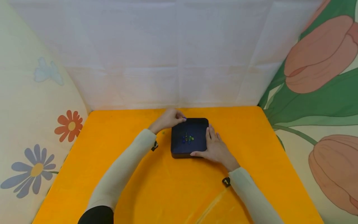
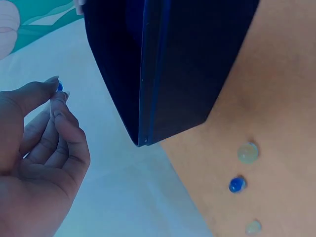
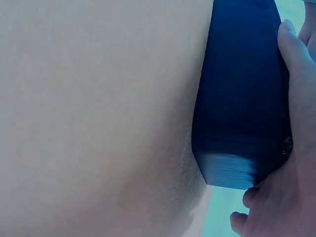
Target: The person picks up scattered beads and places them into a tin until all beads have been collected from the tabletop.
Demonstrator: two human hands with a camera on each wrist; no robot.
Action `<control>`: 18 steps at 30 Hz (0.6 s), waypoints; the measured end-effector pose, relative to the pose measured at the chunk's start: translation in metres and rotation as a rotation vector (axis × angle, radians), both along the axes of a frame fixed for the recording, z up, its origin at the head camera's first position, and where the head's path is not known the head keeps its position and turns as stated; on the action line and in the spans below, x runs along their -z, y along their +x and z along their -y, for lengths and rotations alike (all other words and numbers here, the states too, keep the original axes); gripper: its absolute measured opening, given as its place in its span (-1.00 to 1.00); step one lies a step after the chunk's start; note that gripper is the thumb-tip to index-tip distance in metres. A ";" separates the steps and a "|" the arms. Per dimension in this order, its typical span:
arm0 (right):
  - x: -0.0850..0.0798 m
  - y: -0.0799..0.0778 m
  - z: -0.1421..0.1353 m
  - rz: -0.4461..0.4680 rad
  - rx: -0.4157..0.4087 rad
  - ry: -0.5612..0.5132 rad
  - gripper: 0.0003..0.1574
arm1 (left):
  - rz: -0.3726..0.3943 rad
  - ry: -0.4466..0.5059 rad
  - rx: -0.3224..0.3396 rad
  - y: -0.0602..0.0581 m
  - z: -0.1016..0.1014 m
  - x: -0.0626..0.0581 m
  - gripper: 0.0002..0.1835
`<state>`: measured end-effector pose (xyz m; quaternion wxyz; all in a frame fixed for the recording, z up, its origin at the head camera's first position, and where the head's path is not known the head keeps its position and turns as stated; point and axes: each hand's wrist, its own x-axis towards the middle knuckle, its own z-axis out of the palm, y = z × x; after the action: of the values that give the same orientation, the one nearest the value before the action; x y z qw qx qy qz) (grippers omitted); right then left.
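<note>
Between the thumb and index fingertips, my left hand (image 1: pixel 169 119) (image 2: pixel 42 143) pinches a small blue marble (image 1: pixel 185 118) (image 2: pixel 60 86), mostly covered by the fingers. It is at the back left corner of a square black tray (image 1: pixel 179 127) (image 2: pixel 182 59). Several blue and green marbles (image 1: pixel 188 138) lie in the middle of the tray. My right hand (image 1: pixel 216 148) (image 3: pixel 291 148) rests against the tray's near right corner. Its fingers lie straight along the right wall and its thumb along the front rim.
On the yellow-orange tabletop (image 1: pixel 167 189), left of the tray, are a pale yellowish marble (image 2: pixel 248 153), a blue marble (image 2: pixel 237 184) and another pale marble (image 2: pixel 254 227). A white cloth (image 1: pixel 179 62) hangs behind the table, with flower-printed cloths (image 1: pixel 313 109) at both sides.
</note>
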<state>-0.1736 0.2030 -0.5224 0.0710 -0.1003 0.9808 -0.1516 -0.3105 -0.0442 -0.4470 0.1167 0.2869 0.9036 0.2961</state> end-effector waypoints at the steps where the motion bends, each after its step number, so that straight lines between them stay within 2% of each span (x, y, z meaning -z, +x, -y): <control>1: -0.001 0.000 0.000 -0.001 0.000 -0.002 0.84 | 0.003 0.002 0.002 -0.002 -0.002 0.001 -0.70; 6: 0.000 0.001 -0.001 -0.007 0.000 -0.012 0.85 | 0.016 0.021 0.022 -0.007 -0.014 0.002 -0.73; 12: 0.003 0.002 0.000 -0.002 -0.001 -0.023 0.85 | 0.028 0.007 0.077 -0.012 -0.027 0.002 -0.74; 18: 0.004 0.003 0.000 -0.006 -0.001 -0.033 0.84 | -0.002 -0.017 0.124 -0.016 -0.040 0.008 -0.77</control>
<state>-0.1709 0.2025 -0.5262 0.0666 -0.1022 0.9783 -0.1673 -0.3263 -0.0045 -0.4547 0.1363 0.3418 0.8866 0.2803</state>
